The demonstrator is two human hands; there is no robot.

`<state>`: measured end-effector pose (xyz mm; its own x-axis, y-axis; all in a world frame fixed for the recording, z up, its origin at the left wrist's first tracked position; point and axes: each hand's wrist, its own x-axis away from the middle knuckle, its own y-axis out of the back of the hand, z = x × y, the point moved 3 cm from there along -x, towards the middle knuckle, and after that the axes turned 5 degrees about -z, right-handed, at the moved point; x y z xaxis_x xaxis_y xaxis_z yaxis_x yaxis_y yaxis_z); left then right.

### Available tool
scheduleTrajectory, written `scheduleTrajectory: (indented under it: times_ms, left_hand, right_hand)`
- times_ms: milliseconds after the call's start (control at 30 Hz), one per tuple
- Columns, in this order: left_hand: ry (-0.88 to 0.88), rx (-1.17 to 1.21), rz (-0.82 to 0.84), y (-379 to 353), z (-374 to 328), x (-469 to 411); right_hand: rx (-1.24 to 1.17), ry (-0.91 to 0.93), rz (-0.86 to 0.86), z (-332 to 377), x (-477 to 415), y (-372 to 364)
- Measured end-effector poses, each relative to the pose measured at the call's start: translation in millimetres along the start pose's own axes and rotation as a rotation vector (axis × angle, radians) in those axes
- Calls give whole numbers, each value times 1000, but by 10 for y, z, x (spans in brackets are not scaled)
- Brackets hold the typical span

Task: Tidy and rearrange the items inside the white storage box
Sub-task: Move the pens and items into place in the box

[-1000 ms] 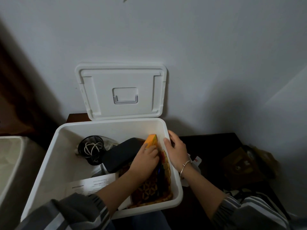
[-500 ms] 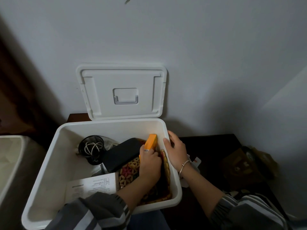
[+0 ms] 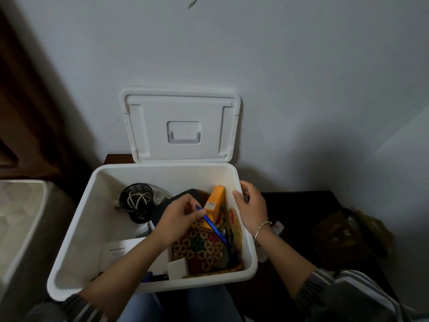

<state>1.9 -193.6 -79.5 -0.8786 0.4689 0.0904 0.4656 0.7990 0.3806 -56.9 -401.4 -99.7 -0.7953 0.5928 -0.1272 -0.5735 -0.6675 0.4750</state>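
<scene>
- Head view: the white storage box (image 3: 77, 228) sits at the lower centre of the frame. Its lid (image 3: 181, 108) is off and propped upright against the wall just above it.
- The left hand (image 3: 178, 219) is inside the box, a little right of its middle. Its fingertips pinch the upper end of a blue pen (image 3: 214, 228), which slants down to the right over a patterned woven mat (image 3: 204, 249).
- The right hand (image 3: 251, 206) grips the box's right rim — thumb inside, fingers curled over the edge — apparently to steady it.
- An orange carton (image 3: 216, 202) stands tilted just above the pen.
- A dark case (image 3: 185, 194) shows partly behind the left hand.
- A black mesh cup (image 3: 137, 202) holding a white cable stands at the box's upper left, and a printed sheet (image 3: 120, 252) lies at its lower left.
- By my reading the tidying is midway at best — pen, carton and mat crowd the right half, the pen has no place yet, and the lid is not yet back on.
</scene>
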Motion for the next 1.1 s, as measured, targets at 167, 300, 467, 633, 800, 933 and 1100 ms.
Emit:
scheduleTrajectory:
  times_ms: [167, 300, 467, 633, 800, 933, 1100]
  left_hand:
    - [186, 303, -178, 159, 96, 75]
    - [258, 502, -205, 275, 150, 159]
    - [246, 496, -303, 408, 354, 270]
    - [255, 519, -321, 415, 475, 277]
    - [255, 477, -317, 432, 493, 267]
    - [263, 484, -351, 472, 483, 290]
    - [295, 512, -363, 492, 459, 314]
  right_hand:
    - [246, 143, -75, 111, 19, 72]
    - [528, 584, -25, 384, 102, 78]
    - [720, 650, 692, 472, 335, -62]
    - [934, 603, 1210, 440, 616, -204]
    - [940, 535, 1365, 505, 717, -400]
    - [898, 471, 1376, 489, 717, -483]
    - [667, 312, 1138, 489, 628, -369]
